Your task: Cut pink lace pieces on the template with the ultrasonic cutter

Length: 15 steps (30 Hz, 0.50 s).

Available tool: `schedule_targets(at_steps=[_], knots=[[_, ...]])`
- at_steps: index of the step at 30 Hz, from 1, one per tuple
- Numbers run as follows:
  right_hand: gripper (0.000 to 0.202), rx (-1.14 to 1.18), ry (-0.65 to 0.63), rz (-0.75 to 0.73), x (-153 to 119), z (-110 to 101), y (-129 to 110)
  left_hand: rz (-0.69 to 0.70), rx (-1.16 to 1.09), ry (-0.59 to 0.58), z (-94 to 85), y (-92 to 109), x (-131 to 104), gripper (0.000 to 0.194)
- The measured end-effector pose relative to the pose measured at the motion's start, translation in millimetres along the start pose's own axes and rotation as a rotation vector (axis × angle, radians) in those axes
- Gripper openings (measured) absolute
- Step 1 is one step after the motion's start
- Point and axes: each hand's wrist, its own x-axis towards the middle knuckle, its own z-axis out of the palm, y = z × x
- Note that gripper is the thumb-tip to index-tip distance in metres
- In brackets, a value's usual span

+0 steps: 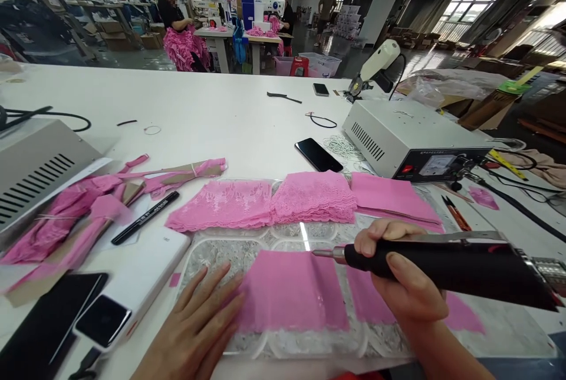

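Observation:
My right hand (409,277) is wrapped round a black handheld tool (442,262) with a cable at its back end. The tool's thin metal tip points left, at the top edge of a flat pink fabric piece (294,291). My left hand (207,315) lies flat, its fingertips at that piece's left edge. Under the fabric is a clear moulded plastic tray (221,250). Behind it lie a pink lace stack (223,204), a second lace stack (313,197) and a plain pink stack (393,197). Another pink piece (367,297) is partly hidden by my right hand.
At the right stands a grey control box (420,132), with a phone (318,154) beside it. On the left are a white power bank (154,274), a black marker (145,218), pink fabric strips (66,209) and another grey box (39,167). People and sewing machines are in the background.

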Motion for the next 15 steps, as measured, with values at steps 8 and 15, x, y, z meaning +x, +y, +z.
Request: schedule_targets(at_steps=[8, 15], knots=[[0.01, -0.025, -0.01, 0.013, 1.1, 0.4, 5.2, -0.056, -0.034, 0.004, 0.8, 4.0, -5.4, 0.031], [0.006, -0.077, -0.01, 0.003, 4.0, 1.8, 3.3, -0.033, -0.037, -0.003, 0.3, 2.6, -6.2, 0.036]])
